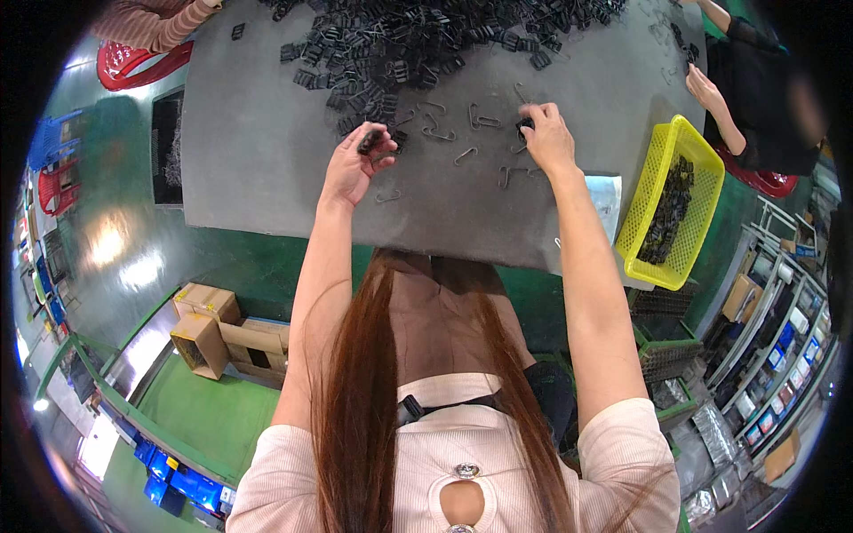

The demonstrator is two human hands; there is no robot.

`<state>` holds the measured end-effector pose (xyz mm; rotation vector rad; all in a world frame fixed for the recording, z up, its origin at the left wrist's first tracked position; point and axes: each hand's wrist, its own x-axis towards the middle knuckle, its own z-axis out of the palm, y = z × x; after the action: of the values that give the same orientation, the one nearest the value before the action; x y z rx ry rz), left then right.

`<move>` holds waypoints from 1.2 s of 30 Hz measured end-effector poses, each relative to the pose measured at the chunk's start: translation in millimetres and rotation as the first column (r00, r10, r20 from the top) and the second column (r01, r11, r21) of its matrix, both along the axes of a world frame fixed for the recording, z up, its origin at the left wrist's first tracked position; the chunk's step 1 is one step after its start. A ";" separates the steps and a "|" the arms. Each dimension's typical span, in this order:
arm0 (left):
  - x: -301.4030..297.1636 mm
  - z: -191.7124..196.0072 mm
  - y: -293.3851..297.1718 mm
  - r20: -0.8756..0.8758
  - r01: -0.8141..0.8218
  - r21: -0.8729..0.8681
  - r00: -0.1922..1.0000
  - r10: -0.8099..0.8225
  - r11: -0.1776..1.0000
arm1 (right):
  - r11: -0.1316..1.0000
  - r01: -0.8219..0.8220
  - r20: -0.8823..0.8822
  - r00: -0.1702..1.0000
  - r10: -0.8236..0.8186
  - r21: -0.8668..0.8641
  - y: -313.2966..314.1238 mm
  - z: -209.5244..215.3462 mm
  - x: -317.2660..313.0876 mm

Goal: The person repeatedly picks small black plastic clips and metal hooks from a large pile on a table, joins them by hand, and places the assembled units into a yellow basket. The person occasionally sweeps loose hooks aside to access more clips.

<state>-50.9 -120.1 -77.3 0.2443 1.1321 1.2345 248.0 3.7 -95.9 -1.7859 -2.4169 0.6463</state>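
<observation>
Left hand (352,167) pinches a black buckle (370,141) between curled fingers, above the grey table (258,169); right hand (549,140) pinches a dark piece (525,124) near loose wire hooks (437,134). Buckle likely light, stiff, perhaps slick; side edges seem the surest hold.

Workshop, green floor (129,200), shiny. Grey table (258,169) fills middle; off its left edge, light glares on floor in two patches, one warm, one white. Red plastic chair (114,73) at far left corner, red seat (775,183) beyond right edge. Farther left I see blue plastic chair (51,142), second red chair (58,193). Cardboard boxes (201,346) on green platform (213,410) beyond near left corner. Crowded metal rack (775,338) past near right corner.
</observation>
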 end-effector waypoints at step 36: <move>66.6 -26.1 -29.8 -0.993 0.444 -0.104 -0.001 -0.115 0.890 | 0.876 0.475 -0.232 0.845 -0.481 -0.086 119.9 -1.0 -8.5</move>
<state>15.7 -149.9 -103.4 1.7347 1.9667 0.6492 239.5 123.5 -97.0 -2.0621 -1.7094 0.7806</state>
